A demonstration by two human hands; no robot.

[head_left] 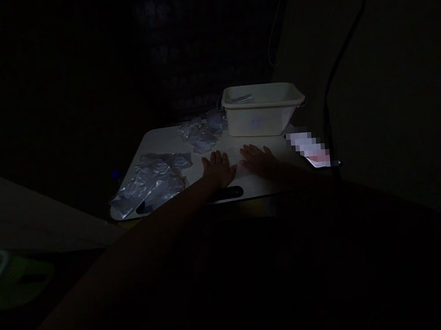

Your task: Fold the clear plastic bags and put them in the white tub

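Both of my hands lie palm down on a white table, over what looks like a thin clear plastic bag (236, 157). My left hand (219, 168) is flat with its fingers stretched forward. Close to its right, my right hand (257, 158) is also flat, fingers spread and pointing left and away. A heap of crumpled clear plastic bags (151, 183) lies to the left of my left hand. Behind my hands sits a smaller pile of plastic bags (201, 135). The dim light hides the exact outline of the plastic under my palms.
A cream plastic tub (259, 121) with flat clear pieces inside stands at the table's back right. A lit phone (311, 149), its screen blurred, lies at the right edge. A dark cable (343, 48) hangs on the right. A green basket (19, 282) is low at left.
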